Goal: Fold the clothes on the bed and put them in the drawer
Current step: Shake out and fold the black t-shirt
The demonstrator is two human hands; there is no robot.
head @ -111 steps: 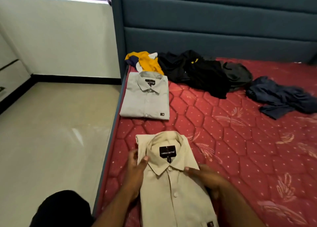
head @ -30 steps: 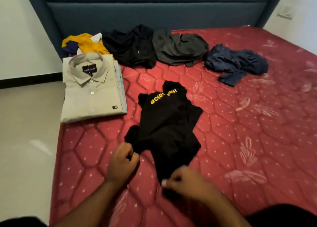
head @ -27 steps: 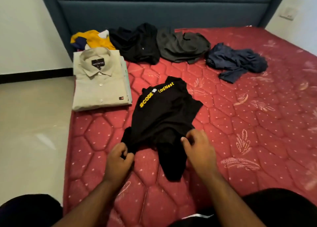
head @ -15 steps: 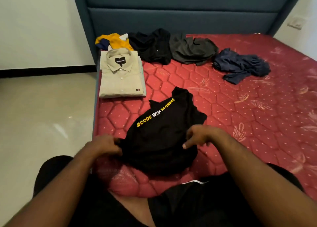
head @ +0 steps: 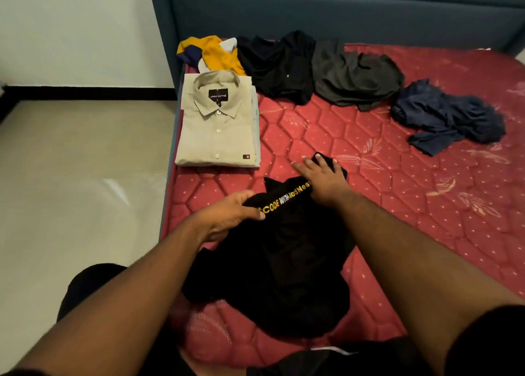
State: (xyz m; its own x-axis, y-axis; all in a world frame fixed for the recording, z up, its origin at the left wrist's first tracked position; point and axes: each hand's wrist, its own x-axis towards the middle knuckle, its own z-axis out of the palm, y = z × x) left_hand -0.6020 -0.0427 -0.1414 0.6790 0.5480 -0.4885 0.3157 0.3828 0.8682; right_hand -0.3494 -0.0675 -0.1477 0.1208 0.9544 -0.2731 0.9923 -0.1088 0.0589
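Observation:
A black T-shirt (head: 284,262) with yellow and white lettering lies crumpled on the red mattress (head: 412,210) right in front of me. My left hand (head: 227,218) pinches its left edge beside the lettering. My right hand (head: 322,176) lies flat on the shirt's far end, fingers spread, holding nothing. A folded beige shirt (head: 217,125) tops a small stack at the mattress's left edge. Unfolded clothes lie along the headboard: a yellow garment (head: 214,53), a black garment (head: 279,65), a grey garment (head: 355,77) and a navy garment (head: 446,117).
The dark teal padded headboard (head: 312,8) closes the far side of the bed. Pale tiled floor (head: 71,182) runs along the bed's left edge, bounded by a white wall with a black skirting. My knees show at the bottom of the view.
Both hands have moved up from the shirt's lower part to its lettered upper end. My right hand has let go and now lies flat and spread on the far edge.

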